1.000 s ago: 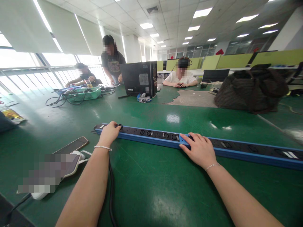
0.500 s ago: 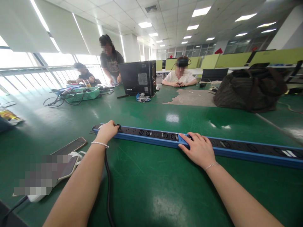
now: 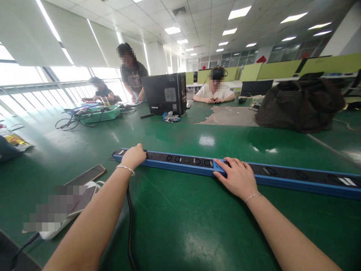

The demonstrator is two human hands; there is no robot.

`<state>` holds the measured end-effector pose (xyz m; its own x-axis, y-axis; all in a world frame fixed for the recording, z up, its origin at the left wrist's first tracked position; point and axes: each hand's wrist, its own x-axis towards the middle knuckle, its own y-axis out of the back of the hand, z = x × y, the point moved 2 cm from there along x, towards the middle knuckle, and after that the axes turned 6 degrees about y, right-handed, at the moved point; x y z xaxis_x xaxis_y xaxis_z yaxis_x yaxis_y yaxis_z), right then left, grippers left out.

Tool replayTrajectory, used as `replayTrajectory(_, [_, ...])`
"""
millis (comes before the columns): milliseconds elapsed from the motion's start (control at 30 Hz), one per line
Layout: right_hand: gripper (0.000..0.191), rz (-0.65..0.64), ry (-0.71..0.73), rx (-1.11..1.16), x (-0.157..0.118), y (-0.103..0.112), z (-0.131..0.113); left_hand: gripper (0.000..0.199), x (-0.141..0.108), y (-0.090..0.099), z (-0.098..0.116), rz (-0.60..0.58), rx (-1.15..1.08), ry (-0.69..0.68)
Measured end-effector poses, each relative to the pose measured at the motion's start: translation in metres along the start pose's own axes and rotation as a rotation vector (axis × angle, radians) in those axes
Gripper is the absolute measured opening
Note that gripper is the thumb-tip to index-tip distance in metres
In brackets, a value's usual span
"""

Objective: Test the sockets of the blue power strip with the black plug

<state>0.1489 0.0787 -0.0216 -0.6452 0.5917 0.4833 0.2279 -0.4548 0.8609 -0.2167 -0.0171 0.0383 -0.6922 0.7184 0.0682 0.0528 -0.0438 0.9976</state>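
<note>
A long blue and black power strip point(image 3: 180, 162) lies across the green table point(image 3: 175, 218). Over its left part, my left hand point(image 3: 134, 156) is closed round a black plug point(image 3: 145, 153) at the strip's sockets. From beneath that hand a black cable point(image 3: 130, 226) runs down to the bottom edge. My right hand point(image 3: 238, 177) rests on the strip's middle with the thumb against the front side and the fingers over the top, gripping it.
Phones point(image 3: 87, 175) lie at the left. Farther back are a green basket point(image 3: 103, 114) with cables, a black computer case point(image 3: 166, 94), gloves point(image 3: 171, 117) and a dark bag point(image 3: 299, 105). Three people are beyond.
My left hand has shifted slightly right along with the plug. My right hand stays at the same place on the strip. The view has moved a little.
</note>
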Motion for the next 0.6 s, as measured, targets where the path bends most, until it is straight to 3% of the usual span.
replayTrajectory(267, [0.044, -0.002, 0.0, 0.005, 0.001, 0.0, 0.0, 0.033, 0.001, -0.009, -0.007, 0.0, -0.059, 0.019])
replayTrajectory(600, [0.044, -0.027, -0.007, 0.014, 0.001, 0.002, 0.0, 0.033, -0.007, -0.02, -0.012, 0.081, -0.177, 0.097])
